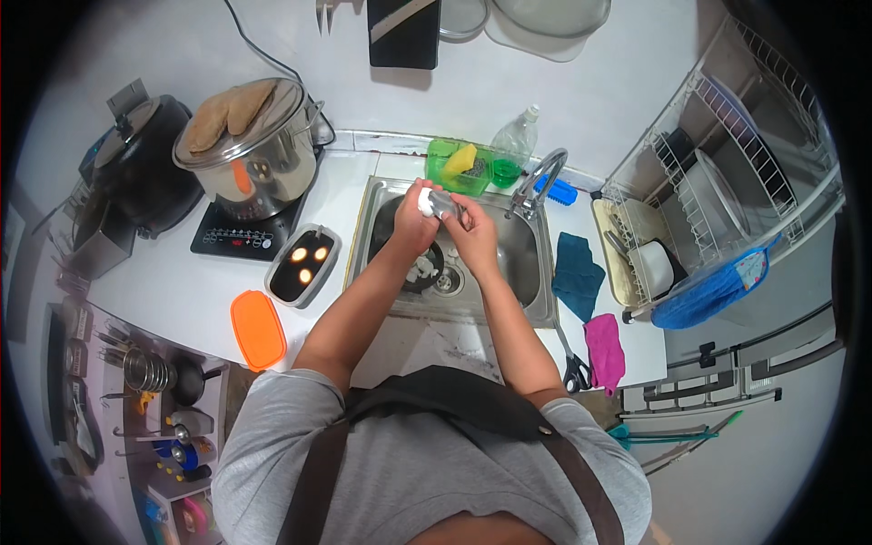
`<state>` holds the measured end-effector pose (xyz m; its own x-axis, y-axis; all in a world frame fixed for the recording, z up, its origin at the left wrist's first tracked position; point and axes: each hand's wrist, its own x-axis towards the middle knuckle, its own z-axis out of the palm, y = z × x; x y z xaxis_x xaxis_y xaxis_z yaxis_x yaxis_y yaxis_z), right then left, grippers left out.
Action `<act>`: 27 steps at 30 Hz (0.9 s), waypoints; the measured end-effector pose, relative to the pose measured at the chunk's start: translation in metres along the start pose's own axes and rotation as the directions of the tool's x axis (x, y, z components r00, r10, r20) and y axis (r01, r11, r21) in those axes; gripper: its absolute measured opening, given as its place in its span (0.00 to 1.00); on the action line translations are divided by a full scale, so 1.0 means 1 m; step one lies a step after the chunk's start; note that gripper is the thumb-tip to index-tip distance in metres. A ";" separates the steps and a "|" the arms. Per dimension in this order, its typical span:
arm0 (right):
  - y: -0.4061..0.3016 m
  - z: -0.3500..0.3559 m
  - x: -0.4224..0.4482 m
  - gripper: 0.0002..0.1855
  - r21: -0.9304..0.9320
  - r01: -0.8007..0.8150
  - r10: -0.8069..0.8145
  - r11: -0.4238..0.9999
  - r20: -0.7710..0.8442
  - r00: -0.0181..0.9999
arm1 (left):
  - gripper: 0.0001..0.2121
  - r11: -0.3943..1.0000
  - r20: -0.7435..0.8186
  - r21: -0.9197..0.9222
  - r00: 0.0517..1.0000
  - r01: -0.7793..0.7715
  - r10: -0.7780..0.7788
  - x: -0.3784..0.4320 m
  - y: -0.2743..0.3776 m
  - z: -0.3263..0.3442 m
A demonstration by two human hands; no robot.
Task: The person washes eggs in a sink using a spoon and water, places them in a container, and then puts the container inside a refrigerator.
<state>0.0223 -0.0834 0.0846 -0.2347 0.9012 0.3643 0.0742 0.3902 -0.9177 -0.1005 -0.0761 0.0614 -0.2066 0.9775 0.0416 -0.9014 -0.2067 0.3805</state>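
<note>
Over the steel sink (501, 269), my left hand (417, 218) holds a small white rounded item (426, 202), possibly an egg; its exact kind is unclear. My right hand (470, 228) grips a shiny grey object (446, 204), perhaps a spoon or thin metal piece, against the white item. Below my hands, a dark bowl (436, 262) in the sink holds white broken pieces (421, 271), partly hidden by my left hand and forearm. Left of the sink stands a clear container (334, 262) of dark liquid with several pale round things (321, 254) showing at its surface.
A lidded steel pot (279, 170) stands on an induction cooker (238, 235). An orange lid (259, 330) lies near the front edge. Behind the sink are a green sponge tray (436, 153) and soap bottle (516, 139); rightward are the faucet (545, 177), cloths, scissors (576, 375) and dish rack (647, 197).
</note>
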 end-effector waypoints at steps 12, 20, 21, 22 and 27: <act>-0.001 0.002 -0.001 0.18 0.019 0.016 -0.016 1.000 -0.004 1.000 | 0.09 0.996 0.030 0.037 0.997 -0.076 0.075 0.001 -0.005 0.009; -0.011 0.000 -0.004 0.20 -0.221 0.013 -0.017 0.975 -0.015 1.000 | 0.07 0.983 -0.001 0.171 0.997 -0.073 0.074 -0.004 -0.003 0.017; -0.015 0.001 -0.005 0.20 -0.274 0.027 -0.035 0.961 -0.025 0.999 | 0.07 0.969 -0.010 0.233 0.996 -0.081 0.085 -0.007 -0.001 0.019; -0.019 0.002 -0.005 0.20 -0.327 0.039 -0.053 0.944 -0.033 0.998 | 0.07 0.969 -0.010 0.234 0.996 -0.084 0.089 -0.004 -0.001 0.015; -0.028 0.001 -0.008 0.19 -0.484 0.090 -0.128 0.870 -0.046 0.991 | 0.10 0.900 -0.039 0.435 0.998 -0.031 0.054 0.003 0.001 0.006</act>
<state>0.0211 -0.1019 0.1074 -0.1977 0.8515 0.4857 0.5127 0.5121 -0.6891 -0.1002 -0.0732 0.0675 -0.2694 0.9627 0.0256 -0.6394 -0.1986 0.7428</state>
